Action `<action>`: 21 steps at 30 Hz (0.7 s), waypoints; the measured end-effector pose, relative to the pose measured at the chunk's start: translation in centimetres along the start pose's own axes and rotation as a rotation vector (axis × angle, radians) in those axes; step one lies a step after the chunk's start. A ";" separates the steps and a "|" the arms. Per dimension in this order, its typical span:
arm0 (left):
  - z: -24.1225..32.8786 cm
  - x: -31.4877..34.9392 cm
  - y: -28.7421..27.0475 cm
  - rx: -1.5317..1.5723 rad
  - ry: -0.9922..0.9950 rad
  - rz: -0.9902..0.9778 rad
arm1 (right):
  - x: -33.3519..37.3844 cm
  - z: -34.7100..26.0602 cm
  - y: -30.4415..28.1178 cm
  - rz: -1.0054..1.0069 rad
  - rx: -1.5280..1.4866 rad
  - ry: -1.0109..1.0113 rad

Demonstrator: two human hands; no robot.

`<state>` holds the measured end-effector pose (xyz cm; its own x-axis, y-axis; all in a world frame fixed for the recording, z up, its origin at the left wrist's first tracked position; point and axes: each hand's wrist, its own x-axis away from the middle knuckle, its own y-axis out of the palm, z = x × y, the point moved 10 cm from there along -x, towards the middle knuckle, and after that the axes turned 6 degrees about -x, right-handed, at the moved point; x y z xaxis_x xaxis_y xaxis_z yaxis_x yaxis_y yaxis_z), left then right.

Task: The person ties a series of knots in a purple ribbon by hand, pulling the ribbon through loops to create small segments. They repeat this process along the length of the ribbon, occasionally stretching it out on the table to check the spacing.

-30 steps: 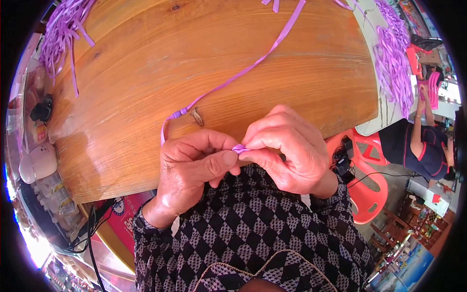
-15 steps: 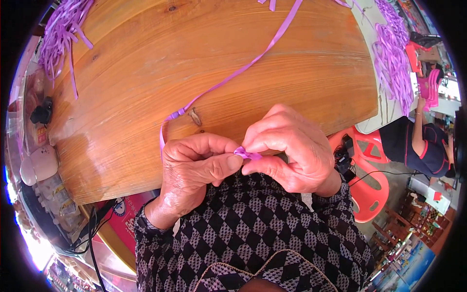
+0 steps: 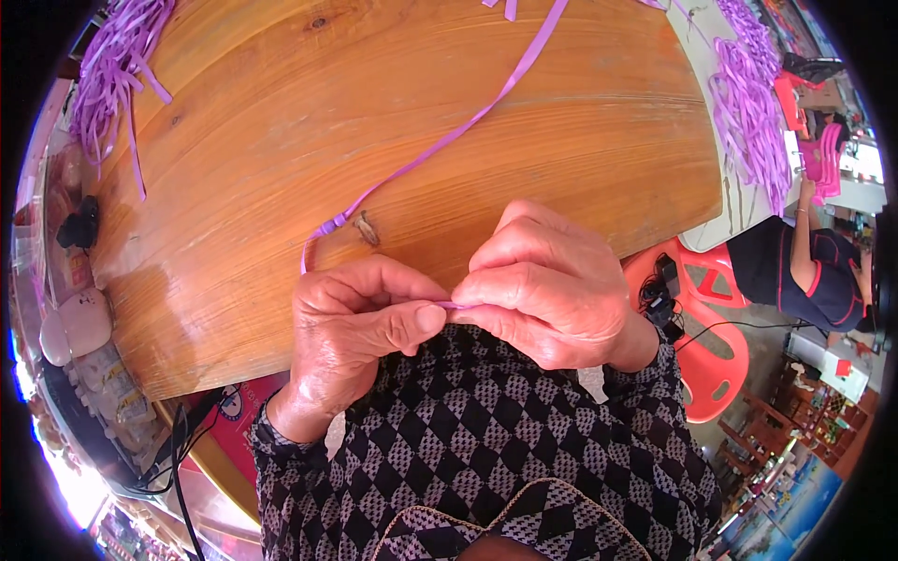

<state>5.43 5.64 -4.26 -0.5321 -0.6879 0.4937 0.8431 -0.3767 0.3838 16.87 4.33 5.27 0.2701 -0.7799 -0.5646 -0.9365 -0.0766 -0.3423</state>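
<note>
A narrow purple ribbon [image 3: 435, 150] runs from the far edge of the wooden table [image 3: 234, 187] down to my left hand. Partway along it is a small darker purple knot or band [image 3: 329, 225]. My left hand [image 3: 360, 323] is closed, thumb against fingers, on the near end of the ribbon. Beside it my right hand [image 3: 552, 290] pinches the same bit of ribbon, and only a thin strip shows between the fingertips. Both hands are just over the table's near edge, in front of my patterned top. The rest of the held end is hidden by the fingers.
Bunches of purple ribbon lie at the far left [image 3: 117, 79] and on a pale surface at the right [image 3: 753, 122]. A white rounded object [image 3: 77, 325] stands by the left edge. A red plastic chair [image 3: 706, 365] is at the right, with another person [image 3: 814, 271] beyond.
The loop of ribbon between my fingertips has flattened to a thin strip as the right fingers closed over it. My left hand and the trailing ribbon have shifted slightly left.
</note>
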 end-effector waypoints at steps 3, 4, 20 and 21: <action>0.4 0.3 -0.3 -0.073 0.020 0.012 | 0.0 0.3 0.1 -0.014 -0.045 0.048; 0.5 0.3 -0.4 -0.122 0.030 0.020 | 0.0 0.6 0.1 -0.016 -0.076 0.077; 4.0 1.0 1.7 -0.585 0.435 -0.074 | 0.7 1.5 0.5 -0.023 -0.192 0.188; 4.1 0.9 1.8 -0.585 0.433 -0.071 | 0.7 1.5 0.5 -0.022 -0.208 0.195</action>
<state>6.15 6.89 0.10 -0.6103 -0.7878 0.0836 0.7760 -0.6157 -0.1366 16.89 4.72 3.59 0.2618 -0.8800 -0.3964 -0.9620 -0.2051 -0.1802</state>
